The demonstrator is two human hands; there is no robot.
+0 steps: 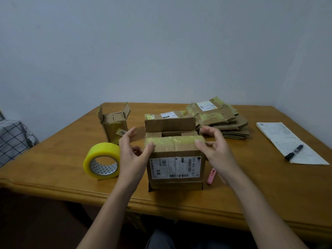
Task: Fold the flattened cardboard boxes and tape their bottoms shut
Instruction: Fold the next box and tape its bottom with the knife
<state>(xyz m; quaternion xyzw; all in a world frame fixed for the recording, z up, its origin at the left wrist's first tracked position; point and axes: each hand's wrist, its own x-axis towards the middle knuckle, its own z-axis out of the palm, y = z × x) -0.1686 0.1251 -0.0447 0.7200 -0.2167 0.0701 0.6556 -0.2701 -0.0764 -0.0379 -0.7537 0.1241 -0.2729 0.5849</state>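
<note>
The box [175,159] stands mid-table near the front edge, its near top flap folded in under old yellowish tape, the far flap upright. It looks light, empty and stiff along the creases, though the worn flaps will likely bend easily (old tape may make them slick). The left hand [133,153] and right hand [213,148] flank its top corners, fingers spread and loose, thumbs touching the taped flap, gripping nothing. Best held by the side walls. The tape roll [102,161] stands left; a flat stack [219,119] lies behind.

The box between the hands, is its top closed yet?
Partly open: the box's near flap is folded over, the far flap stands upright, a gap between them.
</note>
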